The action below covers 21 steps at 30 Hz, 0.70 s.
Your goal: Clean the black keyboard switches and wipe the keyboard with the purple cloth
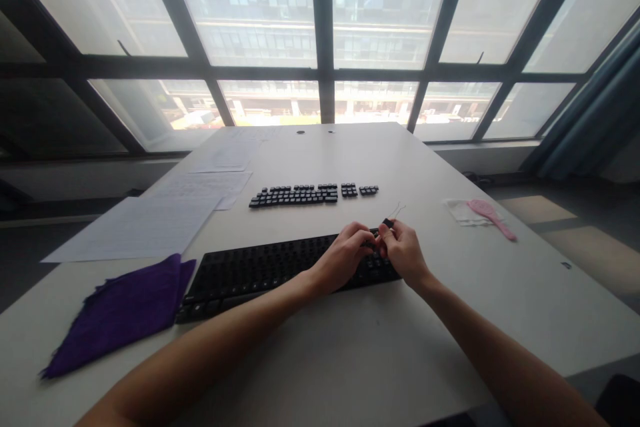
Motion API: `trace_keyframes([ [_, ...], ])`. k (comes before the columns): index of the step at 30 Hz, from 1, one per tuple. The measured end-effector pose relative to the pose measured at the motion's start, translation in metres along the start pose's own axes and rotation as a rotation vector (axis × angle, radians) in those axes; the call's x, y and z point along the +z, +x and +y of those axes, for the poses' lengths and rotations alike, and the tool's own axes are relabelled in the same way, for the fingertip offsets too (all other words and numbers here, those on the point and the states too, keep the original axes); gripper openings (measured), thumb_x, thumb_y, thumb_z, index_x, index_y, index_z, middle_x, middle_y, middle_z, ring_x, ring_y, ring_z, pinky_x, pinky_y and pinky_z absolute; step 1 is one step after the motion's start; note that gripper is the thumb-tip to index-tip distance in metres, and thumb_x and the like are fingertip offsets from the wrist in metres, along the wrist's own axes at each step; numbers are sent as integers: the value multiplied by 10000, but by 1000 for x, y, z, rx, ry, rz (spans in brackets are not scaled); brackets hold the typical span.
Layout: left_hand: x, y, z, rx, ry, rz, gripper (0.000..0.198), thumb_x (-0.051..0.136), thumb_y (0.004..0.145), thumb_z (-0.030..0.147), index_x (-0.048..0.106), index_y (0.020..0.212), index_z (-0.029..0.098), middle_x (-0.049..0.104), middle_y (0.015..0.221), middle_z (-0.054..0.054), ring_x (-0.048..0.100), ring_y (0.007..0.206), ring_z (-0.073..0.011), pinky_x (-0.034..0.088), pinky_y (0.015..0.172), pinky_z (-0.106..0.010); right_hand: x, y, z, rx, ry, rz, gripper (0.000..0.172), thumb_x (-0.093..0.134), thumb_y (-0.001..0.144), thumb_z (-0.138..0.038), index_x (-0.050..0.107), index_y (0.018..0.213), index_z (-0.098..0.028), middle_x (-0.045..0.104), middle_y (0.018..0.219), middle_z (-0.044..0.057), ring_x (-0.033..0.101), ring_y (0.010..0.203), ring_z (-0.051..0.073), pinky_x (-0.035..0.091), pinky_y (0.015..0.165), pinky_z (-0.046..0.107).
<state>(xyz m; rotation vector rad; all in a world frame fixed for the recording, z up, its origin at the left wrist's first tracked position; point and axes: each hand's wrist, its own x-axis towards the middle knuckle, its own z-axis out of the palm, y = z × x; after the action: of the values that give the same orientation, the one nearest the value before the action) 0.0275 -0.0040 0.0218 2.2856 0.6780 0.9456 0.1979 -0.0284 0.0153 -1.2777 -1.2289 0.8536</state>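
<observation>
A black keyboard [260, 270] lies on the white table [350, 360] in front of me, its keys pulled off. Both hands meet over its right end. My left hand [345, 255] is curled, fingertips pinched at the keyboard's upper right corner. My right hand [404, 252] is closed on a small wire keycap puller [395, 215] with a black keycap at its tip. The removed black keycaps [310, 195] are laid out in neat rows further back on the table.
A purple cloth [125, 310] lies left of the keyboard. Paper sheets [145, 223] spread over the left side. A pink brush [493, 217] rests on a white tissue at the right. Large windows stand behind the table's far edge.
</observation>
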Motion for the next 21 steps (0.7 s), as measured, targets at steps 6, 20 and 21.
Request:
trace_keyframes([
  [6, -21, 20, -1, 13, -3, -62, 115, 577, 906, 176, 669, 974, 175, 633, 1017, -80, 600, 933, -174, 495, 857, -295, -2, 5, -1, 43, 172, -81, 302, 564, 924, -451, 534, 779, -188, 644, 589, 3, 526, 432, 115, 388, 401, 217],
  [20, -6, 87, -78, -334, 147, -19, 147, 600, 860, 183, 718, 938, 143, 730, 881, -60, 646, 721, -149, 513, 701, -262, -32, 39, 15, -56, 213, 314, 289, 568, 920, -436, 521, 773, -191, 700, 635, 42, 548, 442, 113, 403, 398, 216],
  [21, -7, 86, -77, -323, 166, -24, 148, 595, 860, 174, 722, 931, 145, 731, 895, -61, 645, 737, -152, 512, 718, -266, -37, 42, 15, -66, 215, 346, 294, 570, 918, -440, 522, 769, -191, 701, 635, 44, 543, 441, 110, 400, 398, 215],
])
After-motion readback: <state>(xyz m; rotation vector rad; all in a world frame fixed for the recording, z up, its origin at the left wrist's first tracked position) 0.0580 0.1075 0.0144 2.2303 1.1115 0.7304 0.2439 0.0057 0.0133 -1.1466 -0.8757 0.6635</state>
